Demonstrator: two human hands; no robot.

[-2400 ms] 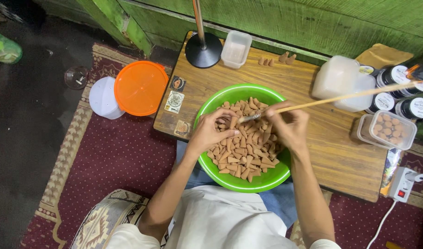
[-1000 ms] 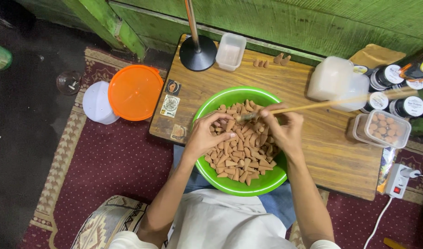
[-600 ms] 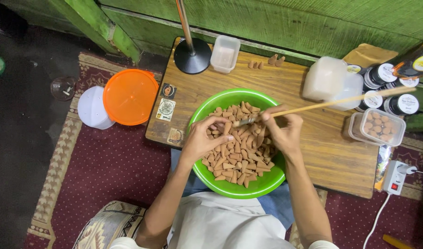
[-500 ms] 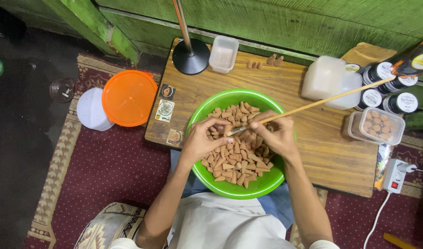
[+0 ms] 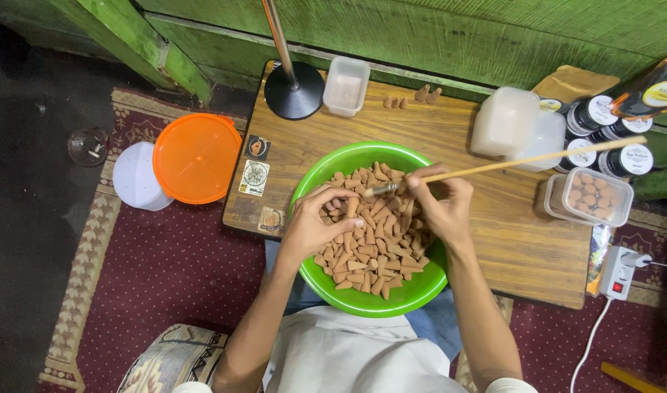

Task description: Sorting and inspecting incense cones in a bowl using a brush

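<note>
A green bowl (image 5: 421,290) full of small brown cones (image 5: 377,247) sits at the near edge of a low wooden table (image 5: 486,240). My left hand (image 5: 315,222) is over the bowl, pinching one brown cone (image 5: 353,207) upright between thumb and fingers. My right hand (image 5: 439,204) holds a long thin wooden-handled brush (image 5: 522,161). Its handle runs up to the right and its tip rests by the held cone.
On the table stand a black lamp base (image 5: 295,89), a clear empty tub (image 5: 346,86), several loose cones (image 5: 410,98), white containers (image 5: 519,131), dark jars (image 5: 602,135) and a tub of cones (image 5: 589,196). An orange lid (image 5: 199,158) lies on the carpet; a power strip (image 5: 618,271) lies at right.
Both hands stay over the bowl while the view drifts slightly. The brush handle swings a little up and down, its tip staying at the cone in my left hand.
</note>
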